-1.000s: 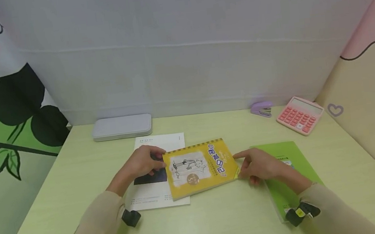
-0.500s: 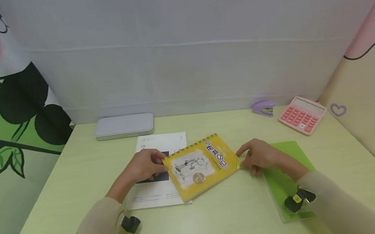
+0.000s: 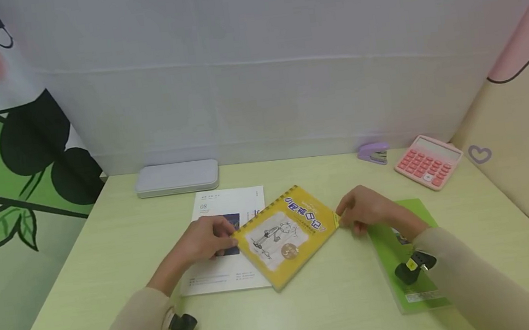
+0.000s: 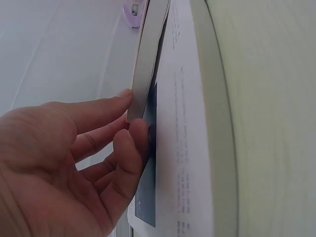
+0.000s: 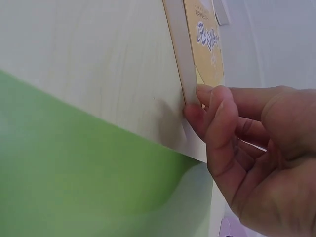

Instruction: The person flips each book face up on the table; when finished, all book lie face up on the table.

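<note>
A yellow book (image 3: pixel 297 227) with a cartoon figure on its cover lies slanted in mid-table, overlapping the right side of a white book (image 3: pixel 219 278) in the head view. My left hand (image 3: pixel 206 239) pinches its left corner, thumb above and fingers below. The left wrist view shows that corner of the yellow book (image 4: pixel 148 59) raised at an angle over the white book (image 4: pixel 185 148). At the opposite corner, my right hand (image 3: pixel 368 208) pinches the yellow book (image 5: pixel 205 44) between thumb and fingertips. Under the right forearm lies a green book (image 3: pixel 385 249), partly hidden.
Along the back of the table are a pale pencil case (image 3: pixel 177 178), a purple stapler (image 3: pixel 373 154) and a pink calculator (image 3: pixel 429 162). A white cloth (image 3: pixel 258 111) hangs behind the back edge. Printed walls stand at both sides.
The yellow book has turned counterclockwise: its right corner has moved up and its near edge now points more toward me. The right hand has risen with that corner; both hands keep hold.
</note>
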Tool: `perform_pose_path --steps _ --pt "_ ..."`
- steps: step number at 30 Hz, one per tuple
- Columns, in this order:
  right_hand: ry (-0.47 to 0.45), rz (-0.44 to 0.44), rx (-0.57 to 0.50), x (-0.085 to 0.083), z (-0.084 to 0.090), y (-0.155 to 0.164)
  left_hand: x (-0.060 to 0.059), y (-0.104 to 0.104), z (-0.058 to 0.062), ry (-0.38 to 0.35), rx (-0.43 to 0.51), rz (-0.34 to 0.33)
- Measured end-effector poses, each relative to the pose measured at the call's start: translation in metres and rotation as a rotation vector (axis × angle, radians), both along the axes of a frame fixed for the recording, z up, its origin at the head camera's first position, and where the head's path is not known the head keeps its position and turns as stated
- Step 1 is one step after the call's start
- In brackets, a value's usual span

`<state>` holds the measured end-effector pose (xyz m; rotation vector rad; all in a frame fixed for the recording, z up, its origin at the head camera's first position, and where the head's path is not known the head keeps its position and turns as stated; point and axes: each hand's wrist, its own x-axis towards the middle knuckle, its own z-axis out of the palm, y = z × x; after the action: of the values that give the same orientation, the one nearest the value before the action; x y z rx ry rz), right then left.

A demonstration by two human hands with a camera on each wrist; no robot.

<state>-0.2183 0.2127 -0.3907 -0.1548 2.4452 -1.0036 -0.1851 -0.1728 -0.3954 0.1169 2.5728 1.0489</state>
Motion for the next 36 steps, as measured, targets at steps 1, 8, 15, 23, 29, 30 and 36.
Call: perform_pose_path --steps 1,8,15,23,29,30,36 --pt "0.002 -0.004 0.0 -0.001 0.0 0.0 0.0 0.0 0.0 0.002 0.001 -0.002" --pt "-0.004 -0.026 0.022 -0.009 -0.001 -0.003 0.009 -0.001 -0.001 0.006 0.015 -0.022" --pt "0.004 -0.05 -0.013 -0.018 -0.005 0.001 0.016 0.003 0.002 0.003 0.045 -0.053" --pt "0.012 -0.108 -0.03 -0.027 -0.004 0.0 0.021 0.01 0.003 -0.016 0.07 -0.071" --pt "0.02 -0.156 -0.068 -0.031 -0.006 0.0 0.026 0.017 0.002 0.001 0.044 -0.12" --pt "0.024 -0.162 -0.07 -0.032 -0.006 0.0 0.027 0.018 0.002 0.004 0.042 -0.124" --pt "0.048 -0.193 -0.059 -0.036 -0.008 0.001 0.031 0.027 0.002 -0.025 0.032 -0.121"
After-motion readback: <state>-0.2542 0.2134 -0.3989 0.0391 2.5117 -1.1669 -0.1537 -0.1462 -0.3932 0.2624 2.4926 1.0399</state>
